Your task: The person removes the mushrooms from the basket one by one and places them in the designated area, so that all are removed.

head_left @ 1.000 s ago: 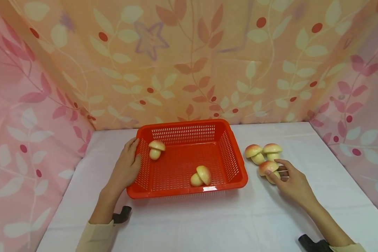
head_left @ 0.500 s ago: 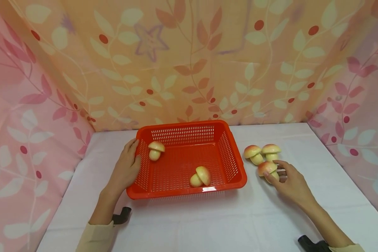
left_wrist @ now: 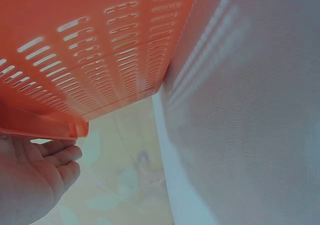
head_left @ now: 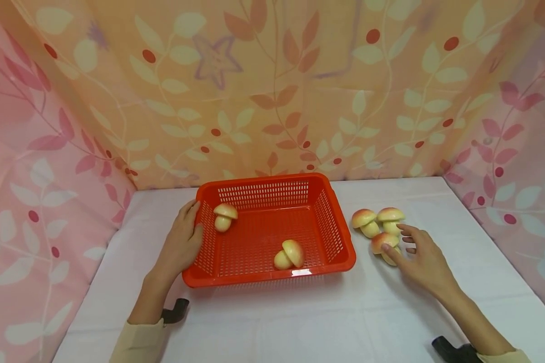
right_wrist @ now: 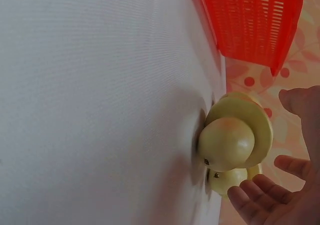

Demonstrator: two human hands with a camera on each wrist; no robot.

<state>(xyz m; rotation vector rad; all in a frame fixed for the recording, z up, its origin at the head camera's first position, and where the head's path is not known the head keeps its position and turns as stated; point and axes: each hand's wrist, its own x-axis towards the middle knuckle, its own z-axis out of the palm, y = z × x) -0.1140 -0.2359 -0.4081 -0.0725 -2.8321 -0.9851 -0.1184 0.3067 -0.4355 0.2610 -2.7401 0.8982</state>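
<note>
A red plastic basket (head_left: 263,279) with slotted walls stands on the table. My left hand (head_left: 179,242) holds its left rim; in the left wrist view the fingers (left_wrist: 64,157) lie under that rim. Two toy mushrooms are inside, one at the left wall (head_left: 225,217) and one near the front (head_left: 289,254). Right of the basket, three more stand clustered: a left one (head_left: 366,222), a back one (head_left: 391,218) and a front one (head_left: 385,244). My right hand (head_left: 424,262) is beside the front mushroom, fingers spread, with a gap showing in the right wrist view.
A white cloth (head_left: 272,322) covers the table. Flowered curtains hang at the back (head_left: 281,116) and on both sides. Black wrist mounts show at the left wrist (head_left: 176,310) and the right wrist (head_left: 454,350).
My right hand's fingers have spread away from the front mushroom, which stays where it was. The left hand and basket have hardly moved.
</note>
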